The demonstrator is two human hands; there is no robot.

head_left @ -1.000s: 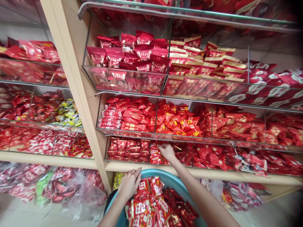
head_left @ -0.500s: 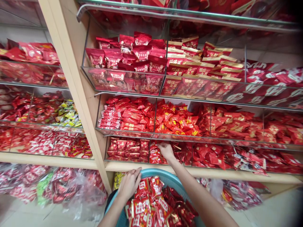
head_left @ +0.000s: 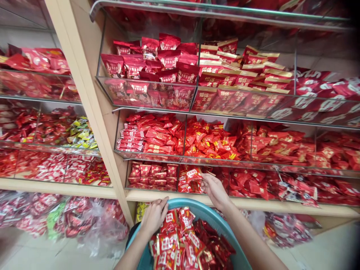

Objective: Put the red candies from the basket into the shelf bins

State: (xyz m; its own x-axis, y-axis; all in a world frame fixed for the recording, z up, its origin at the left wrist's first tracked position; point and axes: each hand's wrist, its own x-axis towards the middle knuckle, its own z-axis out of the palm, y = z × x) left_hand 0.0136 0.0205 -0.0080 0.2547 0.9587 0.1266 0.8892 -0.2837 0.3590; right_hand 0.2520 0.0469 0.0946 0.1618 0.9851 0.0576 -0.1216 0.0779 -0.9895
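Observation:
A teal plastic basket (head_left: pixel 242 245) stands in front of me, holding red candy packets (head_left: pixel 167 245) with white lettering and gold edges. My left hand (head_left: pixel 154 216) grips its left rim, fingers curled over the edge. At the bottom shelf, my right hand (head_left: pixel 215 189) is closed, its fingertips pinching the side of a small red-and-white candy packet (head_left: pixel 194 173). Similar packets (head_left: pixel 185 186) lie in the compartment just below and behind it. Left of that compartment is a bin of dark red square packets (head_left: pixel 153 174).
Clear-fronted shelves rise above, with upright red packets (head_left: pixel 168 60) and a bin of loose red sweets (head_left: pixel 210 140). A wooden upright (head_left: pixel 84 93) divides the shelving. Bagged sweets (head_left: pixel 95 225) lie on the floor beneath the left shelf; more bags (head_left: pixel 287 228) lie at right.
My right hand has drawn back from the compartment, towards me and slightly right, with a candy packet at its fingertips. My left hand stays on the basket rim.

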